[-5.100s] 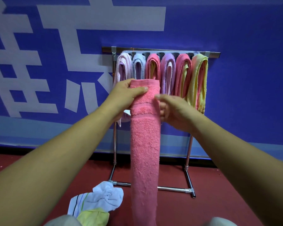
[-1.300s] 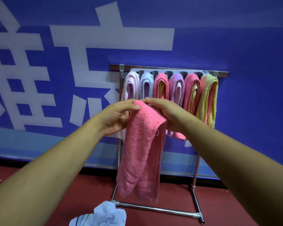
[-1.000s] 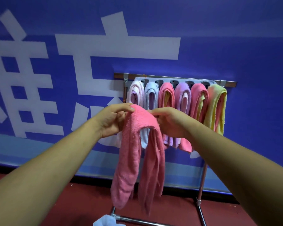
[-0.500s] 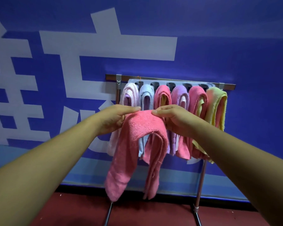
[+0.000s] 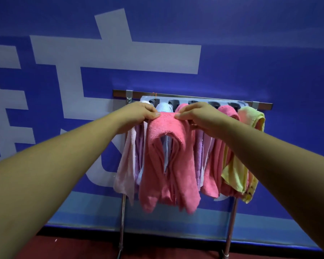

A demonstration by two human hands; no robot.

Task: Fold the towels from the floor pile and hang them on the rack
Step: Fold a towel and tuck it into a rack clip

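Hanging doubled over just in front of the rack (image 5: 195,99), the pink towel (image 5: 166,131) is held up at its fold, its two halves dropping side by side. Whether the fold rests on one of the rack's arms cannot be told.

A row of towels on the rack stands behind it and is partly covered. A pale pink towel (image 5: 126,169) hangs at the rack's left end. Then come a light blue towel (image 5: 163,107), a lilac towel (image 5: 199,146) and a second pink towel (image 5: 226,111). A yellow towel (image 5: 251,116) hangs at the right end.

The left hand (image 5: 138,114) pinches the fold's left edge, fingers curled over it. The right hand (image 5: 196,114) pinches the right edge the same way, close beside the other.

Behind the rack is a blue wall (image 5: 251,53) with large pale lettering. Under the rack its metal legs (image 5: 122,221) reach a dark red floor (image 5: 82,247).
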